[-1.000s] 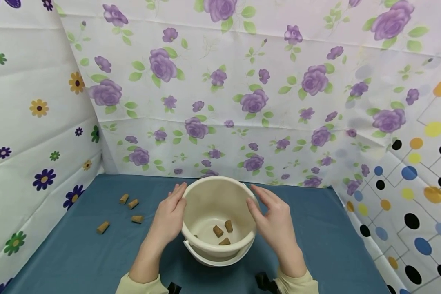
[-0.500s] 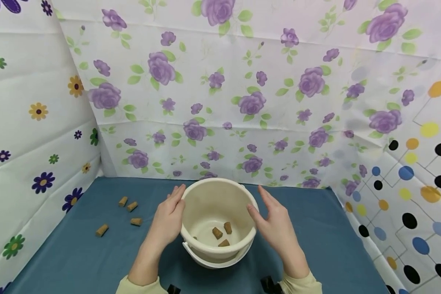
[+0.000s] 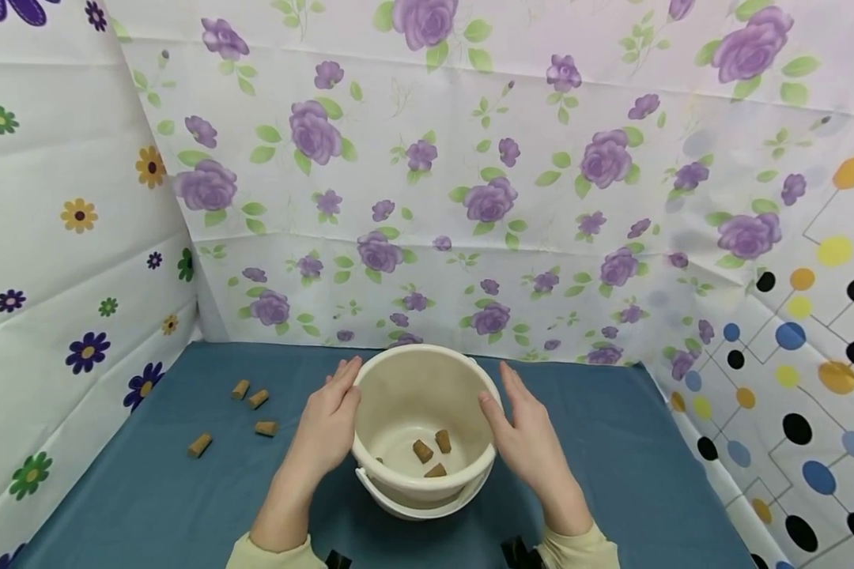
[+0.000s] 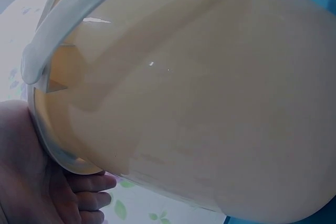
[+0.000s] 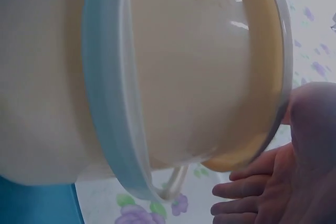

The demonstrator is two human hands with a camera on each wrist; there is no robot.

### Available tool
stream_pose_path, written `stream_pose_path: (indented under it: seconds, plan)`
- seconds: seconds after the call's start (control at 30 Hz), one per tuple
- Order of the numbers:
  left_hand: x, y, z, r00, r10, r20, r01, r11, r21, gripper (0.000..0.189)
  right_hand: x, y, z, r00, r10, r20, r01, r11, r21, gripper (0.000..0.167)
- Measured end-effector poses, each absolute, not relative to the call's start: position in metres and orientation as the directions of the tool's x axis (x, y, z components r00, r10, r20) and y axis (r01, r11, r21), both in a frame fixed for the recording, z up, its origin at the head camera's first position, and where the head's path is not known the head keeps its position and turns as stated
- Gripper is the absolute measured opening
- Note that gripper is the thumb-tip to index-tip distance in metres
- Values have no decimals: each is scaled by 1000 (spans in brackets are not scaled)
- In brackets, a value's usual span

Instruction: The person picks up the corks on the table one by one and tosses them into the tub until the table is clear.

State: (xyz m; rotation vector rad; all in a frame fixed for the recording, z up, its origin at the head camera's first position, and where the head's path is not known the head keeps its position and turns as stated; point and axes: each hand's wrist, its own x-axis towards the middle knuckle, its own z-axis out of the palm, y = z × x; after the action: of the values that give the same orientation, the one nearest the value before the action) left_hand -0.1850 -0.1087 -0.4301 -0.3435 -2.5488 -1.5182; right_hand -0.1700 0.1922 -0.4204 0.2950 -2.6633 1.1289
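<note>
A cream bucket (image 3: 427,371) stands upright before me, its white handle (image 3: 416,512) hanging down at the front. Inside lie several corks (image 3: 422,451); a sliver of one more shows at the inner left edge. My left hand (image 3: 327,423) rests along the left rim with its fingers straight. On the opposite side my right hand (image 3: 534,435) is held with extended fingers, the thumb at the rim and the other fingers slightly apart from the wall. In the right wrist view, the right hand's fingers (image 5: 244,187) are straight beside the rim.
Several loose corks (image 3: 258,398) lie on the blue cloth (image 3: 149,506) to the left of the bucket. Behind rises a purple-flowered sheet (image 3: 413,197). Patterned sheets close off the left and right sides.
My right hand's fingers have shifted slightly outward from the bucket's right rim. The bucket, the corks and my left hand look the same, apart from a small camera shift.
</note>
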Motion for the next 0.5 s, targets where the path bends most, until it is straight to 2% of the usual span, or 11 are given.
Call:
stream_pose_path:
  seconds: [0.3, 0.5]
  plan:
    - [-185, -108, -430, -959, 119, 256, 282, 463, 840, 51, -171, 187, -423, -962, -90, 257, -246, 690, -681, 72]
    - [-186, -109, -432, -958, 116, 263, 286, 460, 841, 51, -172, 186, -423, -971, -95, 220, -223, 689, -690, 61]
